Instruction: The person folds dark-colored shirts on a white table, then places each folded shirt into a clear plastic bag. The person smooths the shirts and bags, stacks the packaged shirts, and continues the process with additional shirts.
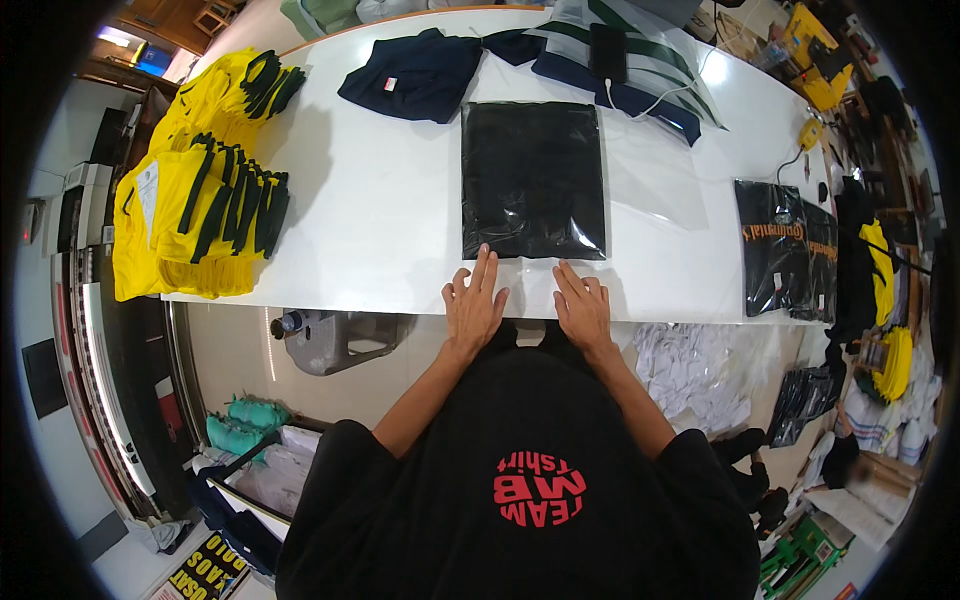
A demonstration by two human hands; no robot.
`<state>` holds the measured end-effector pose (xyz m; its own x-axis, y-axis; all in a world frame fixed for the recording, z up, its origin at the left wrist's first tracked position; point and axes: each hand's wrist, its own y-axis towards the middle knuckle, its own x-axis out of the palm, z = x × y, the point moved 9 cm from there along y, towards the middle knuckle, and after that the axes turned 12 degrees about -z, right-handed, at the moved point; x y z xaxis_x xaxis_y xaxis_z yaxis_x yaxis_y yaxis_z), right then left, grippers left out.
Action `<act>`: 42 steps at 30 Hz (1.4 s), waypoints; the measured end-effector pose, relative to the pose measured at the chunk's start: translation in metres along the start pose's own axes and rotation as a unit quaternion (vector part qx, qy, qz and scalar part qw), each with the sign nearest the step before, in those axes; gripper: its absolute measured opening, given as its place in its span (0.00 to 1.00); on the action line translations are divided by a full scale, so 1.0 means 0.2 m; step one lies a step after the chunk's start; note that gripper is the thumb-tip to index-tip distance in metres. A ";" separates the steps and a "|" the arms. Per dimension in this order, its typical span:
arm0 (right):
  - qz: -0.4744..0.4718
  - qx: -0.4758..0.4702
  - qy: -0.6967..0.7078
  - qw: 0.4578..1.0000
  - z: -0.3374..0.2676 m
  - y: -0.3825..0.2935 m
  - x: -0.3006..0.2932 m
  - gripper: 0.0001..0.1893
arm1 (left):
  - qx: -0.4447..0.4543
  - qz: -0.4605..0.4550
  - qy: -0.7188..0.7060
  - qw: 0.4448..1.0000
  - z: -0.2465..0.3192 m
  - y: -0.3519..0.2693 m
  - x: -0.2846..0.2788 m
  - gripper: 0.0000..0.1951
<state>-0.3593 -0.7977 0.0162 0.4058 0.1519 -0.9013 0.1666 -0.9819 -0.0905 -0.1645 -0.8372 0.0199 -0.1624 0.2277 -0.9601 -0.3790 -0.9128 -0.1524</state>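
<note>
A folded black garment in a clear plastic bag [533, 180] lies flat on the white table [390, 195] before me. My left hand [475, 298] rests at the bag's near left corner, its fingertips on the lower edge. My right hand [583, 304] lies at the near right part of the same edge, index and middle fingers stretched forward. Between the hands, a strip of clear plastic shows along the table. Neither hand grips anything, and the fingers of both are apart. Just right of the black bag lies a flat clear plastic bag [660, 187].
Stacked yellow garments with dark trim [202, 225] fill the table's left end. A navy garment [416, 79] lies at the far side, near a phone [607, 52] with a white cable. Bagged black garments [786, 251] sit at the right end. Another person [840, 457] is low at right.
</note>
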 end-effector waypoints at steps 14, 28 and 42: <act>-0.001 0.135 -0.074 0.988 0.19 -0.02 0.01 0.32 | -0.071 -0.075 0.012 0.995 -0.10 -0.01 0.11 0.39; 0.015 0.152 -0.124 0.980 0.21 -0.07 -0.02 0.29 | -0.072 -0.133 -0.034 0.988 -0.13 -0.06 0.09 0.40; 0.041 0.042 -0.100 0.993 0.36 -0.12 -0.22 0.19 | 0.022 -0.005 -0.012 1.000 -0.26 -0.08 -0.06 0.23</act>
<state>-0.4457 -0.7884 0.0283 0.2270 0.0545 -0.9724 0.0606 -0.9973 -0.0417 -0.1090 -0.8440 0.0217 -0.1804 0.2456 -0.9524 -0.4210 -0.8944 -0.1509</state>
